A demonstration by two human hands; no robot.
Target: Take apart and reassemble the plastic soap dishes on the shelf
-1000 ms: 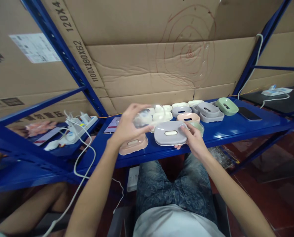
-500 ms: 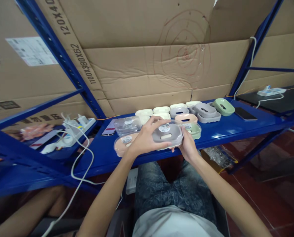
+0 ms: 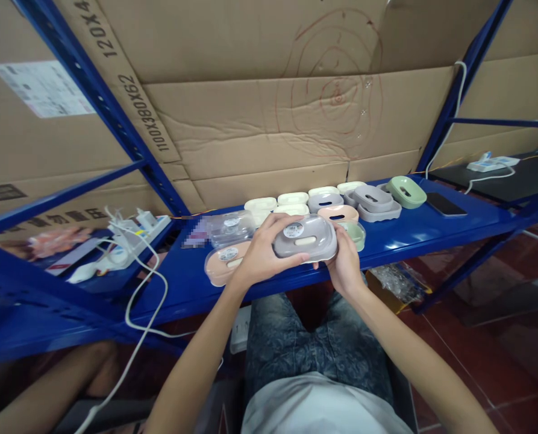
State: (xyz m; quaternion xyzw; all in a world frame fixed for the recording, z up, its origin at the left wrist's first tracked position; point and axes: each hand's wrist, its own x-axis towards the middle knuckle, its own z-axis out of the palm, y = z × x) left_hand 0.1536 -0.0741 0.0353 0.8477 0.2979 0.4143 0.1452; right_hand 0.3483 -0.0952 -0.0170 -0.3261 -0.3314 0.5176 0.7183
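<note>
Between both hands I hold a grey soap dish [image 3: 320, 238] with a clear lid and a round white label, above the front of the blue shelf. My left hand [image 3: 269, 247] grips its left end, thumb along the near side and fingers over the far edge. My right hand [image 3: 344, 259] is wrapped round its right end. A peach soap dish [image 3: 217, 265] with a clear lid lies just left of my left hand. Clear plastic lids [image 3: 230, 228] sit behind that one. A green soap dish [image 3: 356, 234] is partly hidden behind my right hand.
Cream dishes [image 3: 260, 205], stacked grey dishes [image 3: 377, 202], a peach dish [image 3: 338, 214] and a green dish [image 3: 406, 191] stand along the back. A dark phone [image 3: 444, 205] lies at right. Left are a power strip [image 3: 153, 232] and a hanging white cable [image 3: 131, 307]. Another person's limb [image 3: 65, 386] shows lower left.
The grey soap dish stays in both hands and looks slightly turned, with its lid seated closely over it. The camera view has shifted a little; the other dishes stay put.
</note>
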